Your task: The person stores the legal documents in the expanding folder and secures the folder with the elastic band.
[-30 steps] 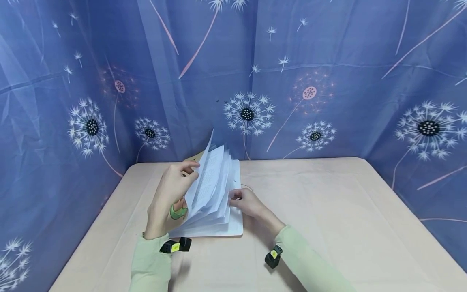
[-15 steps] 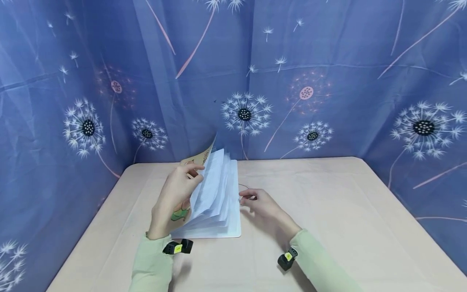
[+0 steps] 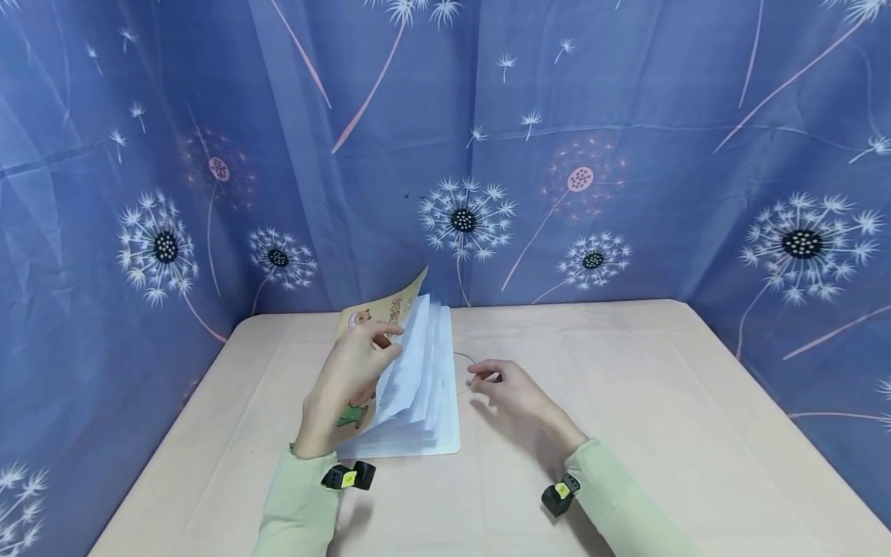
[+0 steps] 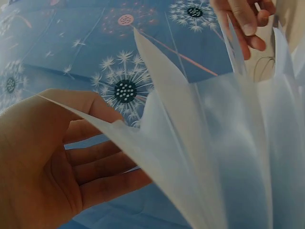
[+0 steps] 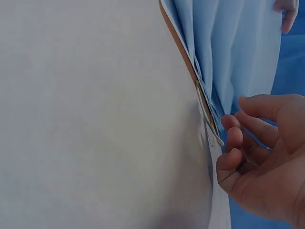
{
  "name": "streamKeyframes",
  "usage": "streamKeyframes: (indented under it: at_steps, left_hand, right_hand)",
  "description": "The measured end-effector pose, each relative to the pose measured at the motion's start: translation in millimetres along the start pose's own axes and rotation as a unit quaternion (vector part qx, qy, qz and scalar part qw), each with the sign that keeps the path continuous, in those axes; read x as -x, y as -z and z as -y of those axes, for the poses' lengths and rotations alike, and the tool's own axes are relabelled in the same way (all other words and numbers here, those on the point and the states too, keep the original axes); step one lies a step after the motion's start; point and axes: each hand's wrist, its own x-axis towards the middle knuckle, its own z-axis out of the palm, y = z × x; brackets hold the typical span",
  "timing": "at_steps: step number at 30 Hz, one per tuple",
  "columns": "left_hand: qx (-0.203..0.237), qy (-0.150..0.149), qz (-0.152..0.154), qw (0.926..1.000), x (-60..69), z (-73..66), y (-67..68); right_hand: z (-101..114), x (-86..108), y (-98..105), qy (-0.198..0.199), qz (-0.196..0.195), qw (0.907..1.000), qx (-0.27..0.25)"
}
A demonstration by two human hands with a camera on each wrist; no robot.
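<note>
A notebook [image 3: 442,425] lies on the table with white pages fanned up. Its tan front cover [image 3: 398,298], printed with cartoon figures, is raised and curves over the pages. My left hand [image 3: 351,363] touches the outside of this cover, its fingertips near the free edge. In the left wrist view, cover and pages hide the ends of the left fingers [image 4: 107,167]. My right hand [image 3: 511,391] hovers just right of the notebook, its fingers loosely bent and holding nothing. Beside those fingers a thin cord loop [image 5: 205,112] sticks out from the notebook's edge.
A pale cloth covers the table [image 3: 626,387]. Behind it and along both sides hangs a blue curtain [image 3: 383,193] with dandelion prints. A small black camera [image 3: 557,495] is strapped to the right wrist, and another camera [image 3: 351,476] to the left.
The left hand and the front cover have moved right, over the pages. My right hand has let go of the page edges and drawn away to the right.
</note>
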Motion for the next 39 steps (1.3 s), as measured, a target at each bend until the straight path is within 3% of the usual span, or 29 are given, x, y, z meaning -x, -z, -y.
streamKeyframes:
  at_steps: [8, 18, 23, 25, 27, 32, 36, 39]
  left_hand:
    - [-0.004, 0.004, 0.016, 0.9999, -3.7, -0.9, -14.4]
    - [-0.01, 0.022, 0.065, 0.9976, -7.4, 0.0, -37.0]
    - [-0.039, 0.017, 0.079, 0.996, -7.8, 3.9, -47.8]
    - [-0.052, 0.012, 0.095, 0.9941, -8.0, 6.6, -52.9]
    - [-0.047, 0.014, 0.137, 0.9894, -7.5, 10.2, -57.0]
    - [0.004, 0.035, 0.23, 0.9724, -4.2, 21.8, -61.2]
    - [0.035, 0.043, 0.236, 0.9701, -3.4, 28.9, -61.0]
    - [0.015, 0.045, 0.221, 0.9742, -3.1, 31.5, -60.7]
  right_hand:
    - [0, 1.0, 9, 0.009, 0.001, 0.9998, 0.016]
    - [-2, -0.3, 12, 0.008, -0.005, 1.0, -0.001]
    - [-2, -2.2, 16, 0.025, -0.009, 0.9981, 0.056]
    - [-2, -3.1, 16, 0.037, -0.012, 0.996, 0.08]
    - [-1, -3.6, 16, 0.043, -0.008, 0.9957, 0.082]
    - [2, -2.8, 14, 0.047, 0.005, 0.9973, 0.057]
    - [4, -4.2, 14, 0.045, 0.005, 0.9973, 0.058]
    - [3, -6.1, 13, 0.039, 0.005, 0.9977, 0.055]
